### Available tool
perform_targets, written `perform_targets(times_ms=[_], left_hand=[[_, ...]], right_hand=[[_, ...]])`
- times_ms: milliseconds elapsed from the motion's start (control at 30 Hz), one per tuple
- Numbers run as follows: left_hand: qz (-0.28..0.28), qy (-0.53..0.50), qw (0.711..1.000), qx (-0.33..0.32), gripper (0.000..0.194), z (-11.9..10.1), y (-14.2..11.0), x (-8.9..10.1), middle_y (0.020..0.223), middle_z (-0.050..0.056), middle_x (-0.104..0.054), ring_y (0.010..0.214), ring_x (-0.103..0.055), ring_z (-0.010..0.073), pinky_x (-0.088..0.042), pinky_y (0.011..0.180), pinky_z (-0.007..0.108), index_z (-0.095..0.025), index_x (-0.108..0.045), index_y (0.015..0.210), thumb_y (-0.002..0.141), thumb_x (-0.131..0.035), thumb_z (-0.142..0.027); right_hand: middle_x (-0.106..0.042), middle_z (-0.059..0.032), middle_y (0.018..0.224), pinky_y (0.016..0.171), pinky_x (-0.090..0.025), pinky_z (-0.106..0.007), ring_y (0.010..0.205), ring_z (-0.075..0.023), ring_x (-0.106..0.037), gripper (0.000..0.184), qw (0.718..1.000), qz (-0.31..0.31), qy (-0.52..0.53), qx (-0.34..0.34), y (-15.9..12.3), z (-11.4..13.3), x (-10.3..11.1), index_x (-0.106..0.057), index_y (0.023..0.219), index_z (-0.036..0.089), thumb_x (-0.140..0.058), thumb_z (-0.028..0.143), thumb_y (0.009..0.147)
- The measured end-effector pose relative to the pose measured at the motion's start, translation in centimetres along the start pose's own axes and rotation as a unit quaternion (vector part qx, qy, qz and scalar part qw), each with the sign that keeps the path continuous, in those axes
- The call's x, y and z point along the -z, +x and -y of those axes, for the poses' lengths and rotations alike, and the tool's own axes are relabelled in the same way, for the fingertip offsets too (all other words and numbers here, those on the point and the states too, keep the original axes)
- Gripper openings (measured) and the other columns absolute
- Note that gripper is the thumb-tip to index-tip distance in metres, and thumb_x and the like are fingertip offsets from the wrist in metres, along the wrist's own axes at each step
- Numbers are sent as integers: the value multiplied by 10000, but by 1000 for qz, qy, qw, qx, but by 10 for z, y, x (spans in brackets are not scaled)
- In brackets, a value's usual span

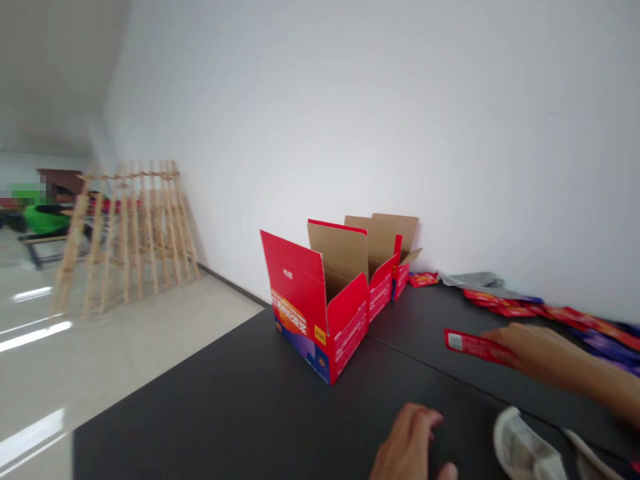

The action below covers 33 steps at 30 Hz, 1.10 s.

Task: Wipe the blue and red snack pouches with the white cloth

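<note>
My right hand (533, 350), at the right over the black table (220, 400), is closed around a flat red packet (477, 347). A white barcode label shows on the packet's left end. Low in the middle, my left hand (407, 447) holds nothing, its fingers curved and apart from the thumb. Ahead of it stands a row of open red cardboard boxes. The nearest box (300, 293) has its flaps raised, and behind it are a second box (381, 287) and a third box (401, 273).
Several red and purple packets (505, 303) lie along the wall, with a grey cloth (475, 280) beside them. A whitish fabric item (527, 447) lies at the lower right. Wooden frames (130, 233) lean at the left, and a person in green (45, 219) sits beyond.
</note>
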<state>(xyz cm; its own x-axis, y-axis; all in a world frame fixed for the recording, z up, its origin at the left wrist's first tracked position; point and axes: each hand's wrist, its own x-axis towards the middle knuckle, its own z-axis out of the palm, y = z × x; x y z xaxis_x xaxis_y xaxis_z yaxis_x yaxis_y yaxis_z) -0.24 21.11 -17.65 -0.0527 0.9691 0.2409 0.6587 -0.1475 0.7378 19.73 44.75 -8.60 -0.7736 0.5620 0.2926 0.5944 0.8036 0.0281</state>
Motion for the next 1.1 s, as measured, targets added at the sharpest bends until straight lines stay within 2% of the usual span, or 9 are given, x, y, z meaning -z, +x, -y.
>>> perform_targets(times_ms=[133, 200, 300, 467, 567, 700, 767, 900, 1100], left_hand=[[-24, 26, 997, -63, 799, -6, -7, 11, 1519, 161, -245, 1375, -308, 288, -362, 1089, 466, -181, -122, 1482, 849, -577, -360], [13, 48, 995, -89, 803, -11, -8, 17, 1524, 106, -271, 1393, -283, 274, -324, 1117, 453, -250, -166, 1485, 835, -616, -394], [77, 56, 985, -143, 469, -20, -6, 23, 1362, 17, -515, 1245, -496, 180, -412, 1050, 325, -351, -381, 1391, 935, -492, -368], [74, 19, 987, -142, 264, -22, -4, 22, 1023, 28, -691, 961, -657, 153, -489, 853, 210, -249, -621, 1084, 972, -412, -366], [36, -12, 998, -53, 327, -16, -5, 17, 698, 5, -679, 670, -672, 150, -494, 664, 201, -204, -618, 863, 961, -401, -428], [43, -58, 995, 71, 376, -14, -3, 14, 595, -33, -661, 461, -602, 146, -454, 491, 212, -165, -578, 1022, 914, -449, -502], [57, -45, 994, 78, 399, -16, -1, 16, 598, -23, -664, 473, -605, 153, -438, 477, 211, -156, -611, 975, 910, -441, -511], [61, 12, 998, 25, 414, -20, 2, 21, 764, 30, -721, 697, -666, 193, -464, 637, 230, -167, -665, 809, 922, -414, -476], [98, 61, 993, 26, 337, -12, 4, 18, 831, 28, -737, 758, -681, 209, -473, 684, 250, -199, -677, 906, 893, -447, -445]], right_hand=[[-676, -20, 813, 704, -399, -307, 800, -220, -623, 297, 997, 39, -46, 41, -67, 78, 44, -677, 985, 292, -550, 77, 824], [-677, -9, 871, 761, -386, -320, 858, -211, -595, 259, 997, 31, -30, 60, -87, 112, 49, -654, 1009, 279, -573, 94, 846], [-671, -10, 887, 792, -371, -324, 864, -194, -567, 131, 998, 26, 12, 58, -104, 140, 41, -639, 985, 249, -551, 181, 917], [-657, -12, 1005, 891, -384, -335, 962, -190, -563, 171, 993, 6, 113, -26, -115, 132, 33, -622, 1085, 264, -532, 269, 940], [-524, -97, 1305, 1012, -349, -424, 1187, -255, -467, 498, 987, -10, 108, -115, -127, 114, 35, -435, 1375, 232, -559, 356, 909], [-459, -183, 1370, 1026, -348, -504, 1261, -347, -413, 824, 975, 96, 102, -171, -155, 103, 22, -354, 1440, 159, -651, 556, 781], [-501, -164, 1335, 1017, -346, -527, 1229, -356, -450, 730, 976, 112, 85, -169, -167, 105, 9, -431, 1384, 180, -684, 474, 766], [-594, -137, 1199, 941, -408, -472, 1081, -295, -568, 401, 976, 28, 67, -208, -169, 103, -10, -513, 1235, 167, -543, 224, 840], [-613, -46, 863, 675, -449, -275, 785, -186, -598, 152, 914, -130, 263, -279, -136, 123, 11, -479, 964, 188, -394, 313, 953]])
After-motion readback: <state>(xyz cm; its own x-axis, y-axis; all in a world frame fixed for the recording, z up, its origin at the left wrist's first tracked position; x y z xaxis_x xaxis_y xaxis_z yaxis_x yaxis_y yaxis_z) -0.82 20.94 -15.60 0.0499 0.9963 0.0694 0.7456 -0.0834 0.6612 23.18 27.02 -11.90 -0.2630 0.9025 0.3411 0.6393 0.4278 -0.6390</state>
